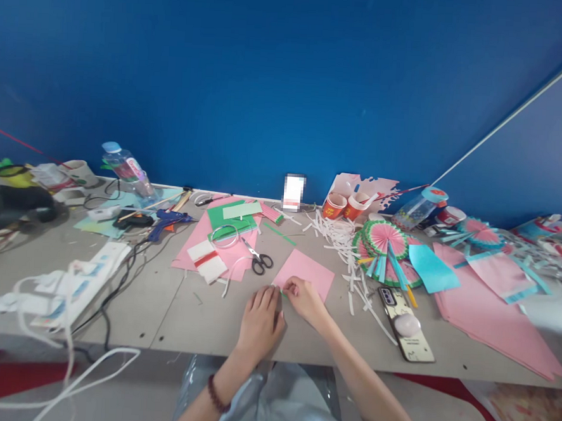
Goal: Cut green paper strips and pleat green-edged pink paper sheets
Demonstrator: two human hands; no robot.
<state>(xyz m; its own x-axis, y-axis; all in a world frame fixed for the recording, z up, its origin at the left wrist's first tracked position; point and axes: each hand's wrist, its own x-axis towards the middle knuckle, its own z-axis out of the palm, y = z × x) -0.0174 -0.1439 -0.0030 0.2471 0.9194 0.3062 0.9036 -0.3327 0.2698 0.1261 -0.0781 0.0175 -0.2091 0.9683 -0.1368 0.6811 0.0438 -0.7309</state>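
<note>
Right hand (304,298): fingers seemingly clamped on small green strip (282,292)
Left hand (261,320): fingers side by side, grip hidden, toward grey bench's (207,333) front edge
Square pink paper (310,269): likely strip-placing — calls for steadiness

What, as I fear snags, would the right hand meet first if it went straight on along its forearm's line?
The right hand would probably meet the scissors first, handles foremost, just past the pink sheet; the left hand lies close beside that line, and depth is unclear.
</note>
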